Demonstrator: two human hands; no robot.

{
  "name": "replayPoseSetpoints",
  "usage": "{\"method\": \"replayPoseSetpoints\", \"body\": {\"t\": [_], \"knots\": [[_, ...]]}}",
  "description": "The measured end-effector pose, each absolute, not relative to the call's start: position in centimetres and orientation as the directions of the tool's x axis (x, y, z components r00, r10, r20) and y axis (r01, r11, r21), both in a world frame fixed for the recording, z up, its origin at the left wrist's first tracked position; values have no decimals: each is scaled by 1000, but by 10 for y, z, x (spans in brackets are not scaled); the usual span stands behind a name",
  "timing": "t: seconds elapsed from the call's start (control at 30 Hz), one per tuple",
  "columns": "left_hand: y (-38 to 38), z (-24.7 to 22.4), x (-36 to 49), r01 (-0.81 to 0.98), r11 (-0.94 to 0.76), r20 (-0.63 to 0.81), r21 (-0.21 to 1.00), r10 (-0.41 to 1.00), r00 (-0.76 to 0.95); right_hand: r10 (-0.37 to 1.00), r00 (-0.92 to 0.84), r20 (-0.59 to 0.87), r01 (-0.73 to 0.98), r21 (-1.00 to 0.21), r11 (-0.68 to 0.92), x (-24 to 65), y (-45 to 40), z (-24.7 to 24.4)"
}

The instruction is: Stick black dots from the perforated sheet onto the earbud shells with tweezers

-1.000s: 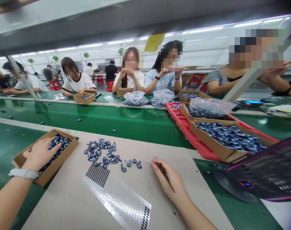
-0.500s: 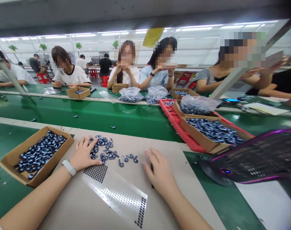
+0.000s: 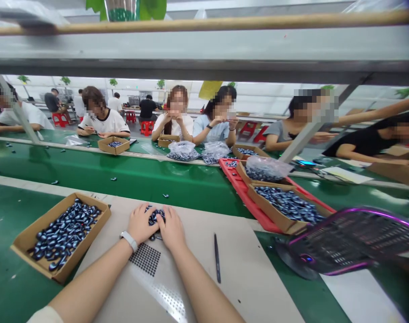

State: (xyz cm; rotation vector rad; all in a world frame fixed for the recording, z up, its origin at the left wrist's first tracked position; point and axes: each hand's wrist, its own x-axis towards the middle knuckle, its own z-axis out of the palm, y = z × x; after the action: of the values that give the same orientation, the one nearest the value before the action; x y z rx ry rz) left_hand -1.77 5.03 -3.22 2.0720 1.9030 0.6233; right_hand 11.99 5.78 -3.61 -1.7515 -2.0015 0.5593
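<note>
1. On the tan board, the left hand and right hand cup a small heap of earbuds, fingers curled in around it.
2. A cardboard tray to the left holds many more.
3. No earbud shows seated in the perforated sheet.
4. Tweezers lie apart.

Small dark pieces, glossy and smooth, maybe plastic. A brown cardboard tray, matt and a bit rough. A thin metal sheet with many holes, bright and shiny. Clear crinkly plastic bags. A smooth red plastic tray. A green table, smooth and glossy.
</note>
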Motion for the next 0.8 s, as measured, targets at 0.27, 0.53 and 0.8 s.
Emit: {"method": "replayPoseSetpoints", "body": {"t": [0.27,0.53,0.8], "knots": [[63,-40,-13,697,14,149,717,973,-174,981,-158,116,633,-750,190,88,79,-35],[77,-36,16,285,82,40,955,916,-399,998,-52,43,270,-961,56,72,95,-42],[64,-10,14,-10,30,-31,999,846,-532,999,0,-42,57,-997,-42,58,80,-22]]}}
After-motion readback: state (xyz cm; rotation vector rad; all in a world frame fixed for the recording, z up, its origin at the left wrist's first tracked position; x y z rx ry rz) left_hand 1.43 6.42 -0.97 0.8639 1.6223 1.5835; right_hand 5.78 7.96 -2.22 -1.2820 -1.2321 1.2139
